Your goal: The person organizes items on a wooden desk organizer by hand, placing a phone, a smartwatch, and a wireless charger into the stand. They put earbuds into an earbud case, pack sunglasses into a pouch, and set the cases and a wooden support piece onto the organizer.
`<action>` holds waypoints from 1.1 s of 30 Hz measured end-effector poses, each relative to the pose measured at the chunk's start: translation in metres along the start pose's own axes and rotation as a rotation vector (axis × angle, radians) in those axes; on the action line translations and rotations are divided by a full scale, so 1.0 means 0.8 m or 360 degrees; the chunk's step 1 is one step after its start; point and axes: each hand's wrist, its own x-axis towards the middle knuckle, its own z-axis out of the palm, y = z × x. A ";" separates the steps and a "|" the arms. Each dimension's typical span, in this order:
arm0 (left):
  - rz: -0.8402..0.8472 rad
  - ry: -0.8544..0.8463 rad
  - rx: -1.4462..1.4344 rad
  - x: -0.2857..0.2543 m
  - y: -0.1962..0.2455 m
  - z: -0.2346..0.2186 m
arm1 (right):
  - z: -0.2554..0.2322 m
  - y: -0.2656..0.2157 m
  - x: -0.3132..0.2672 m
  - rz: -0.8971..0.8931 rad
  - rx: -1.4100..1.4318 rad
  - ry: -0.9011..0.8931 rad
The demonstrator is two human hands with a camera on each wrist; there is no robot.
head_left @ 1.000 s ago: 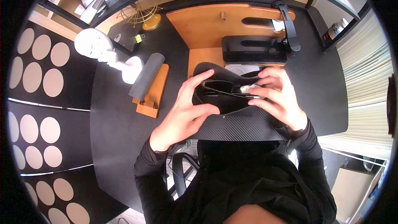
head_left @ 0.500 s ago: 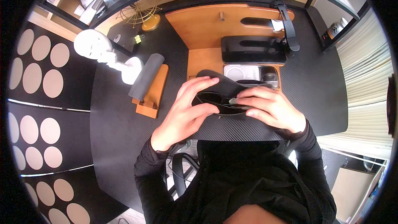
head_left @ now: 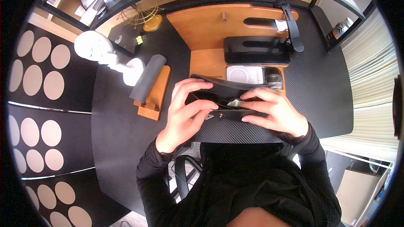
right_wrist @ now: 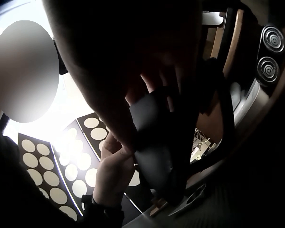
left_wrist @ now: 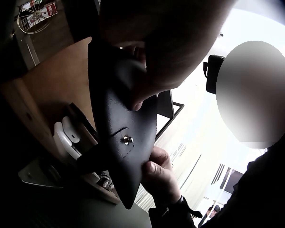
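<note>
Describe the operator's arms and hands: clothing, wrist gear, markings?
Left hand and right hand are bare, no gloves. Both arms are in long black sleeves, creased near the wrists, with no markings I can see. Dark gear sits at the right wrist, details lost in shadow.

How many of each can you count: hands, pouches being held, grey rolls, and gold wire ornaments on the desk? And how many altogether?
Hands: 2, the left hand and the right hand
Pouches being held: 1, the black pouch
Grey rolls: 1, the grey roll
Gold wire ornaments: 1, the gold ornament
Total: 5
</note>
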 end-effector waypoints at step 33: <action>-0.1214 -0.0246 -0.1907 -0.021 0.007 0.021 | 0.007 0.015 0.012 -0.0050 0.0523 0.0515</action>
